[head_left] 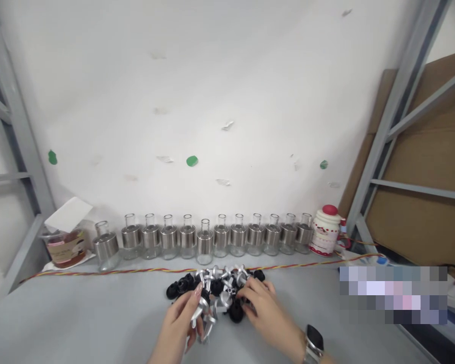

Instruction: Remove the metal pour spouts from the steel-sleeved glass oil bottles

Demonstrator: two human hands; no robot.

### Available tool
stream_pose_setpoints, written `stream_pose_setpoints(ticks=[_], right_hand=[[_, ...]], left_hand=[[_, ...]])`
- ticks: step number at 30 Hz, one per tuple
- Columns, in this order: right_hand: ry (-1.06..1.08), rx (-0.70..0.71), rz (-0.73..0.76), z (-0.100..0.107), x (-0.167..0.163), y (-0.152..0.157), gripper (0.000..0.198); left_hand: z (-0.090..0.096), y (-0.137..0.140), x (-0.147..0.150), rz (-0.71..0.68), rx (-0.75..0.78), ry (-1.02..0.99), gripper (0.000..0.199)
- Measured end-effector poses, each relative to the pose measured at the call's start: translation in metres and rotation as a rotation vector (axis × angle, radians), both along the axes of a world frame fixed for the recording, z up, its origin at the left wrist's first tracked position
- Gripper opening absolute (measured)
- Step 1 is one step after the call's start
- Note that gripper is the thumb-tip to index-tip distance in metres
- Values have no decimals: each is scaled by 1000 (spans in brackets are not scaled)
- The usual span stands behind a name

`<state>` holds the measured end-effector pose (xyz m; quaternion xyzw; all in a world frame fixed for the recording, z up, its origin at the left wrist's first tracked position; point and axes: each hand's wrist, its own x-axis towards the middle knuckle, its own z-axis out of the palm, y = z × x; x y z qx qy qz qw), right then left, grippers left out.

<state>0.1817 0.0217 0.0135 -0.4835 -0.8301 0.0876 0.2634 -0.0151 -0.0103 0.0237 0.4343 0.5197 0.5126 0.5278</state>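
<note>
My left hand (179,314) is closed, its thumb and fingers round a silver bottle cap (200,309) with a narrow spout end. Across from it my right hand (267,312) reaches into the pile with curled fingers pressed together; what they pinch is hidden. Between and beyond both hands lies a heap of silver caps (223,302) mixed with black caps (172,290). One round black cap (235,312) sits right by my right fingertips. Behind the heap stands a row of several glass bottles (205,242) with metal sleeves and uncovered necks.
A red and yellow twisted cord (136,272) runs across the grey table (79,313) before the bottles. At the left is a plastic tub (65,250) with a paper on it; at the right, a white jar (325,232) with a red lid. Grey metal posts (379,136) flank the wall.
</note>
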Motion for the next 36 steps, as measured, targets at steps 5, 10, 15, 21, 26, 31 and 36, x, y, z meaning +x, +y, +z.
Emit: stream_pose_setpoints(ticks=[5,10,15,21,26,31,36], right_hand=[[-14,-34,-5,-6,-1,5,26],[4,-78,-16,-5,-2,3,15],[35,-70,-52,-5,-4,-1,17],[32,-60,-45,-9,-5,2,15],[13,11,-47,-7,-9,0,14],[-33,52,-21,-10,-11,0,15],[253,-45,-90,-7,-10,5,11]], left_hand=[[-8,1,-1,3,76,-36,51],[-17,5,-3,-16,136,-92,48],[-19,7,0,6,156,-178,44],[-21,7,5,71,162,-218,47],[-17,5,6,105,146,-183,48],[-13,0,9,72,170,-166,44],[-16,-4,16,-54,231,-162,36]])
